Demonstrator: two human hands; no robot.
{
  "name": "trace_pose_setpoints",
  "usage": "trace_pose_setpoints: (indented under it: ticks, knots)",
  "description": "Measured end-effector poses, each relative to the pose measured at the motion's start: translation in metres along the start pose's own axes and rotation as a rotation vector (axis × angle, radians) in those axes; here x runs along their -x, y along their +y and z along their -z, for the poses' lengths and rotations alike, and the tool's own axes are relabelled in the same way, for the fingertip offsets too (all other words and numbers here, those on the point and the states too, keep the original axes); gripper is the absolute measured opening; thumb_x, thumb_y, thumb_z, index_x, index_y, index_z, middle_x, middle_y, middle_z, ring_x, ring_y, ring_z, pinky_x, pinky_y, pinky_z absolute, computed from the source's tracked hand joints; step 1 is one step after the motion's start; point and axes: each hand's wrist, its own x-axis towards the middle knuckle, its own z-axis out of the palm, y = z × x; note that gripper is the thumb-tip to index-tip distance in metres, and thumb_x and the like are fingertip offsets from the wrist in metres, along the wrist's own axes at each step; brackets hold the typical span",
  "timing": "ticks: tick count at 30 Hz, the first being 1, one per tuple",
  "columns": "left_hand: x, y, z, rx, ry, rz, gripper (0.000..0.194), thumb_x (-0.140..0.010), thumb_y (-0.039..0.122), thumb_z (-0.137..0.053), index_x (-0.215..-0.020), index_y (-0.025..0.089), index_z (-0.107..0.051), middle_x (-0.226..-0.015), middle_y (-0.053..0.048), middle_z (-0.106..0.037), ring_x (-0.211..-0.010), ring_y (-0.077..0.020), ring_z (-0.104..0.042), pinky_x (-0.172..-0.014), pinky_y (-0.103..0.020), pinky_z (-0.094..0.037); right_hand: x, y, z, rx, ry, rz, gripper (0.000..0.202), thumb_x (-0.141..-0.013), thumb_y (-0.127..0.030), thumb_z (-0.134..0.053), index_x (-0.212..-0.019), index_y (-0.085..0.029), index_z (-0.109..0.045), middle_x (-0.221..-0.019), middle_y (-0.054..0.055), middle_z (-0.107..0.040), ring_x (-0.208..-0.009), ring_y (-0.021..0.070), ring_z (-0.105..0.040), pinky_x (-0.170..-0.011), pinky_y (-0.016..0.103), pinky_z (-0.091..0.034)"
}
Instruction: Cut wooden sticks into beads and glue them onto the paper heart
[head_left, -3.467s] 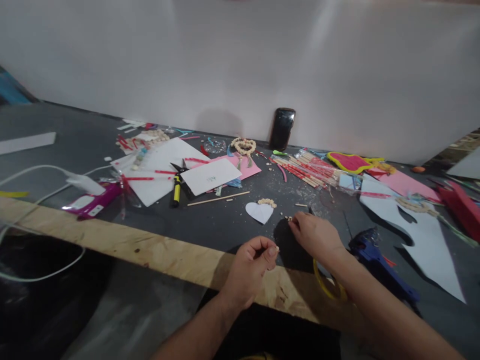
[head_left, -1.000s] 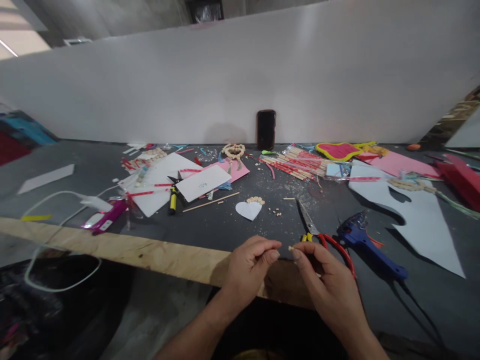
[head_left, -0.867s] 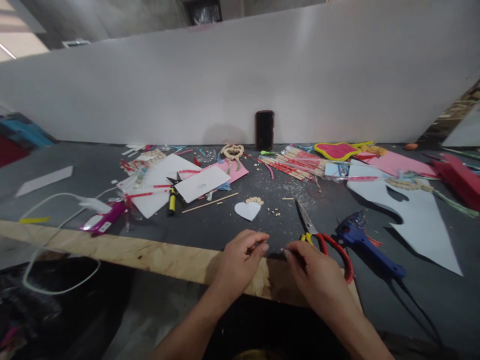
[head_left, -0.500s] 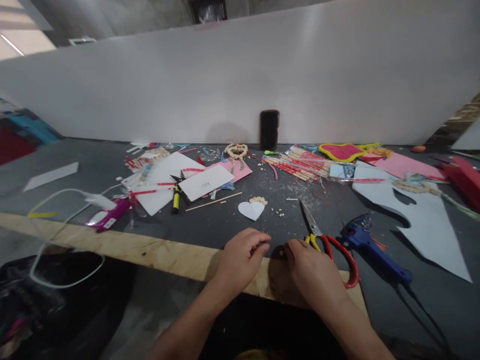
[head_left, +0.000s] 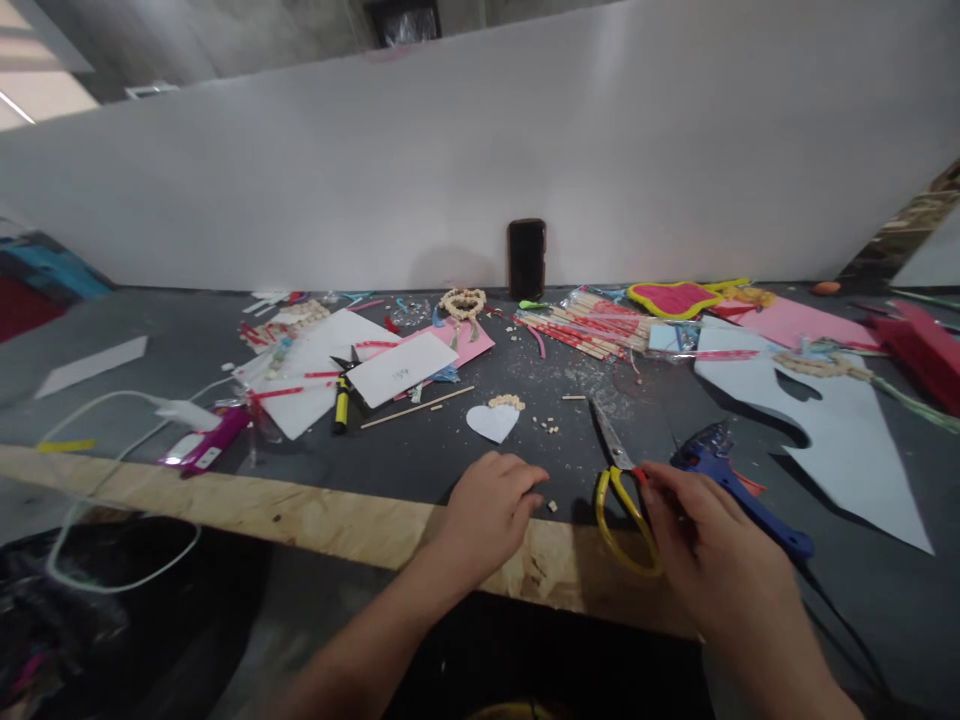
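Note:
My right hand (head_left: pixel 712 540) has its fingers closed on the red handle of the scissors (head_left: pixel 621 460), which lie on the dark table with blades pointing away. My left hand (head_left: pixel 491 510) rests near the table's front edge, fingers apart and curved, holding nothing. Right beside its fingertips is a small pale piece (head_left: pixel 553 506). Beyond it lies a white paper heart (head_left: pixel 491 423) with small beige pieces (head_left: pixel 507 402) along its upper right edge. Several loose bits (head_left: pixel 549 425) are scattered to the heart's right.
A blue glue gun (head_left: pixel 742 490) with a cord lies behind my right hand. Further off are cut white paper (head_left: pixel 847 450), red-and-beige sticks (head_left: pixel 577 330), black-and-yellow pliers (head_left: pixel 341 400), a thin stick (head_left: pixel 418 408) and an upright phone (head_left: pixel 527 260). A white cable hangs at left.
My right hand has moved right, away from my left hand, and taken hold of the scissors' handle. The small piece by my left fingertips now shows clearly. The view has shifted slightly.

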Motion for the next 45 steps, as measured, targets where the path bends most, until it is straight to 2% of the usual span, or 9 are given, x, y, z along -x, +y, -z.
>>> trace_pose_setpoints:
  ticks: [5,11,18,24,28,31,36,39,45]
  knots:
    - [-0.028,-0.015,0.007,-0.152,0.061,-0.028,0.022,-0.085,0.020,-0.046,-0.101,0.018,-0.061,-0.094,-0.007,-0.064,-0.091,-0.0216,-0.054,-0.082,-0.034,-0.039,0.014,0.037,0.016,0.329,0.080,-0.067,0.042,-0.085,-0.043,-0.035,-0.113,-0.017,-0.052,-0.110,0.018,-0.055,-0.107,0.0339,-0.047,-0.093,0.050,-0.033]
    - [-0.067,-0.018,-0.001,-0.293,-0.015,-0.067,0.019,-0.085,0.023,-0.049,-0.096,0.019,-0.063,-0.090,-0.007,-0.064,-0.090,-0.0218,-0.053,-0.081,-0.034,-0.038,0.026,0.075,0.007,0.384,-0.052,-0.132,0.052,-0.083,-0.048,-0.034,-0.120,-0.013,-0.047,-0.105,0.017,-0.057,-0.098,0.0324,-0.053,-0.084,0.046,-0.041]
    - [-0.085,-0.014,-0.014,-0.331,-0.053,-0.077,0.015,-0.083,0.021,-0.052,-0.085,0.019,-0.066,-0.085,-0.008,-0.062,-0.083,-0.0218,-0.053,-0.075,-0.033,-0.038,0.018,0.082,0.007,0.417,-0.034,-0.057,0.052,-0.084,-0.042,-0.028,-0.119,-0.009,-0.048,-0.111,0.018,-0.057,-0.101,0.0317,-0.053,-0.084,0.045,-0.043]
    - [-0.080,-0.014,-0.007,-0.287,-0.020,-0.062,0.018,-0.085,0.022,-0.048,-0.086,0.020,-0.066,-0.087,-0.007,-0.063,-0.085,-0.0205,-0.053,-0.077,-0.033,-0.038,0.017,0.075,0.019,0.182,0.012,-0.301,0.058,-0.082,-0.053,-0.031,-0.119,-0.013,-0.050,-0.105,0.017,-0.062,-0.089,0.0287,-0.061,-0.070,0.040,-0.050]
    - [-0.066,-0.006,-0.002,0.134,0.081,0.015,0.015,-0.082,0.023,-0.052,-0.085,0.020,-0.066,-0.084,-0.002,-0.065,-0.082,-0.0173,-0.056,-0.075,-0.029,-0.039,0.019,0.051,0.030,-0.182,0.059,-0.372,0.063,-0.070,-0.062,-0.049,-0.113,-0.016,-0.055,-0.084,0.009,-0.068,-0.065,0.0220,-0.064,-0.052,0.030,-0.051]
    - [-0.052,0.003,-0.003,0.610,0.090,0.211,0.013,-0.077,0.027,-0.058,-0.083,0.018,-0.065,-0.074,0.000,-0.064,-0.067,-0.0132,-0.055,-0.063,-0.024,-0.040,0.025,0.028,0.028,-0.443,-0.014,-0.260,0.034,-0.074,-0.050,-0.053,-0.091,-0.023,-0.063,-0.067,0.000,-0.067,-0.055,0.0161,-0.061,-0.047,0.023,-0.049]
    - [-0.035,0.017,-0.006,1.200,0.124,0.398,0.019,-0.066,0.027,-0.070,-0.078,0.014,-0.065,-0.072,0.000,-0.063,-0.070,-0.0111,-0.056,-0.067,-0.022,-0.041,0.049,0.006,0.007,-0.596,0.001,-0.307,0.022,-0.078,-0.040,-0.052,-0.083,-0.022,-0.065,-0.068,0.001,-0.066,-0.062,0.0170,-0.063,-0.054,0.023,-0.051]
    - [-0.031,0.023,-0.003,1.386,0.128,0.473,0.022,-0.061,0.025,-0.075,-0.076,0.013,-0.064,-0.069,-0.001,-0.063,-0.065,-0.0096,-0.056,-0.064,-0.020,-0.041,0.061,0.001,-0.002,-0.705,0.027,-0.404,0.027,-0.078,-0.041,-0.053,-0.095,-0.023,-0.063,-0.085,0.004,-0.068,-0.075,0.0195,-0.064,-0.063,0.026,-0.053]
    - [-0.026,0.025,-0.001,1.516,0.136,0.518,0.023,-0.057,0.023,-0.078,-0.073,0.013,-0.064,-0.064,0.001,-0.062,-0.060,-0.0074,-0.056,-0.059,-0.018,-0.040,0.060,-0.016,0.005,-0.725,0.024,-0.487,0.029,-0.078,-0.047,-0.051,-0.087,-0.023,-0.065,-0.076,0.004,-0.067,-0.066,0.0177,-0.061,-0.060,0.026,-0.051]
